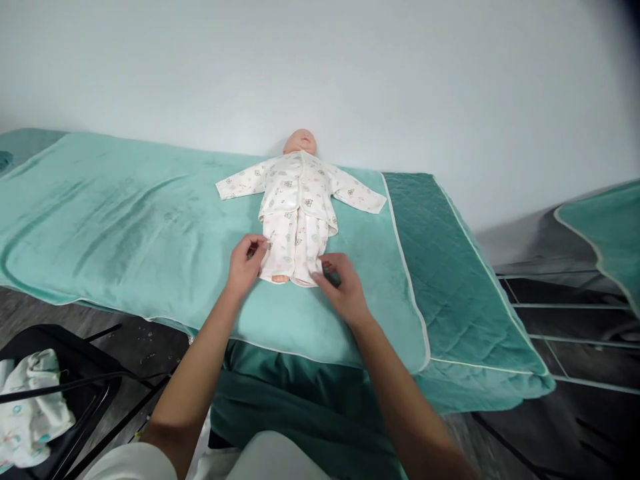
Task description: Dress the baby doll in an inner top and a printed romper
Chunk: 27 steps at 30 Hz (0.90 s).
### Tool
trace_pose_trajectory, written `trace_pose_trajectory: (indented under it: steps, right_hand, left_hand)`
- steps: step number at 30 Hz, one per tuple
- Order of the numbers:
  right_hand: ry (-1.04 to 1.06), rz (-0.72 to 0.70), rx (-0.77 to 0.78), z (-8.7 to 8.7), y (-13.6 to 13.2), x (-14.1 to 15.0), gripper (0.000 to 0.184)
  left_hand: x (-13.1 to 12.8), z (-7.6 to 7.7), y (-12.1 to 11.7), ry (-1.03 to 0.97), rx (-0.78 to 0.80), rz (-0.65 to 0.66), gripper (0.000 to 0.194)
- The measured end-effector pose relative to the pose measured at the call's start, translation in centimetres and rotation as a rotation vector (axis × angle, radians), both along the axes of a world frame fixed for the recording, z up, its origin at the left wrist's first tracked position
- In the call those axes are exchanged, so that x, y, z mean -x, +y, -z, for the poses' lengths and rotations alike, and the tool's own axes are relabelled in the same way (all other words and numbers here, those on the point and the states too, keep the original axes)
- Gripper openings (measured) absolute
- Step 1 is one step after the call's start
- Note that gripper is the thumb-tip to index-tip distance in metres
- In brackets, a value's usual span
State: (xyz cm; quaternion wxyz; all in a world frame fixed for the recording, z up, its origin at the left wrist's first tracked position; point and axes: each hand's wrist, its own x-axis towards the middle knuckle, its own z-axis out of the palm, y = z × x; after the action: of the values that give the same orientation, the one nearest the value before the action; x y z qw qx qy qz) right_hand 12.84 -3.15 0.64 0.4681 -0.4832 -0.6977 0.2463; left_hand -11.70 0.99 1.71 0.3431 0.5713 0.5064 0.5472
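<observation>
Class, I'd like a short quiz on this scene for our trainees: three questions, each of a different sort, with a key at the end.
1. Multiple choice: what are the left hand and the right hand at?
A. The jacket sleeves
B. The trouser legs
C. The jacket collar

2. True or false: the doll's head lies nearer the wall than the trouser legs do.

3. Fill in the blank: a printed cloth lies on a black ______ at the lower left.

Key: 1. B; 2. true; 3. chair

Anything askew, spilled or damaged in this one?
No spill or damage shows. Slightly uneven: a foot shows at the trouser cuff nearer the left hand, none at the other. The cloth on the chair lies crumpled.
</observation>
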Motion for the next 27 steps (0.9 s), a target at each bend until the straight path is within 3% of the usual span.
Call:
trace_pose_trajectory:
  steps: [5, 8, 12, 18, 27]
  right_hand:
    - [-0.194, 0.035, -0.156, -0.5, -2.4, 1.6, 0.032]
    - [-0.211, 0.017, -0.153, -0.3, -2.2, 2.4, 0.028]
    - [-0.193, -0.013, -0.129, -0.7, -1.7, 2.7, 0.022]
    - [-0.155, 0.05, -0.229, -1.9, -1.7, 1.9, 0.017]
    - [-0.25, -0.008, -0.21, 0.0, -2.6, 1.3, 0.017]
  left_hand:
    - [0.0, 0.2, -3.7, 0.262, -0.177, 0.178, 0.025]
    - [-0.3, 0.7, -4.7, 0.361, -0.241, 0.167, 0.029]
    - [-0.6, 0.5, -4.8, 0.451, -0.31, 0.114, 0.016]
    - [-0.7, -0.4, -4.5, 0.424, -0.354, 0.119, 0.009]
    - [0.2, 1.7, -5.0, 0.334, -0.328, 0.077, 0.009]
